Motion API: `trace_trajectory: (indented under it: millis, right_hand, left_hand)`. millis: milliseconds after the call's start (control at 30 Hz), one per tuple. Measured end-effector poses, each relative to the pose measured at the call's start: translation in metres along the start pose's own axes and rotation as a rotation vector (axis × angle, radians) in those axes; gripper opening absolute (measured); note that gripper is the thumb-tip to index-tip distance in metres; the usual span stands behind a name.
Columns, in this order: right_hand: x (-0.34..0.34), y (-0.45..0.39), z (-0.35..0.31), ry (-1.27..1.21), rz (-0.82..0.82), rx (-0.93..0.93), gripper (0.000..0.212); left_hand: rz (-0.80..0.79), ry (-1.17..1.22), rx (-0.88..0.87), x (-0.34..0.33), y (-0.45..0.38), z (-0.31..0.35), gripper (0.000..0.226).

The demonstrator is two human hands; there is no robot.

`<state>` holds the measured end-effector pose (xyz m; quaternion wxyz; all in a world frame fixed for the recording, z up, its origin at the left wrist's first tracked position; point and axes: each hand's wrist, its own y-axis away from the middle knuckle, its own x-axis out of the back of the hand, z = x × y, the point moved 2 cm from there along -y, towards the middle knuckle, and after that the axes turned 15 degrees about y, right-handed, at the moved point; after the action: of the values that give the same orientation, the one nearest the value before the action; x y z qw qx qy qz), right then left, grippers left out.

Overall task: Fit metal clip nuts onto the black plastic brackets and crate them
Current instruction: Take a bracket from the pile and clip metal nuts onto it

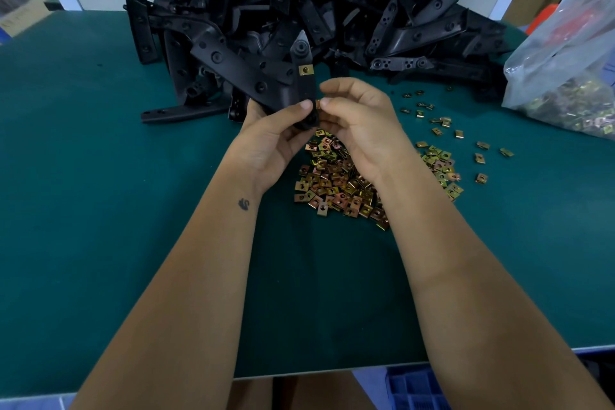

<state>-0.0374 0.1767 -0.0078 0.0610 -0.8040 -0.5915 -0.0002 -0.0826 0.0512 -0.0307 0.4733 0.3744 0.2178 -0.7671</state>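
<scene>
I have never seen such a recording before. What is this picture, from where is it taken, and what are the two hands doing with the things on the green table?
There is no machine here: a person works with two bare hands. The single picture comes from a camera worn on the person's head, looking forward and down, so the arms reach in from the bottom edge.

The left hand grips a black plastic bracket. One gold clip nut already sits on the bracket's edge. The fingers of the right hand pinch a second clip nut against the bracket lower down.

On the green table lie a pile of loose clip nuts under the hands, a big heap of brackets behind, and a clear bag of more nuts at the right. Part of a blue crate shows below the table edge.
</scene>
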Motion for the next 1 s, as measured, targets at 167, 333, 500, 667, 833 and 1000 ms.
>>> trace_trajectory:
  millis: [167, 333, 500, 667, 833, 1000]
  right_hand:
    - [0.002, 0.0, 0.0, 0.085, 0.04, 0.001, 0.02]
    - [0.006, 0.003, -0.001, 0.096, 0.059, -0.021, 0.02]
    - [0.004, 0.007, 0.0, 0.07, 0.014, -0.045, 0.022]
    - [0.001, 0.007, 0.0, -0.04, 0.011, -0.066, 0.019]
    - [-0.004, 0.005, -0.002, -0.085, 0.075, -0.04, 0.011]
    - [-0.005, 0.004, 0.0, 0.305, 0.231, 0.1, 0.009]
  left_hand:
    - [0.009, -0.039, 0.001, 0.0, 0.0, -0.001, 0.056]
    - [-0.02, -0.085, 0.01, 0.0, 0.001, 0.001, 0.062]
    - [-0.071, -0.112, 0.036, 0.001, 0.002, 0.001, 0.068]
    - [-0.073, -0.035, 0.038, 0.003, 0.002, 0.0, 0.057]
    - [-0.008, 0.095, 0.026, 0.0, -0.002, -0.003, 0.029]
    - [0.074, 0.15, -0.077, 0.004, -0.008, -0.003, 0.02]
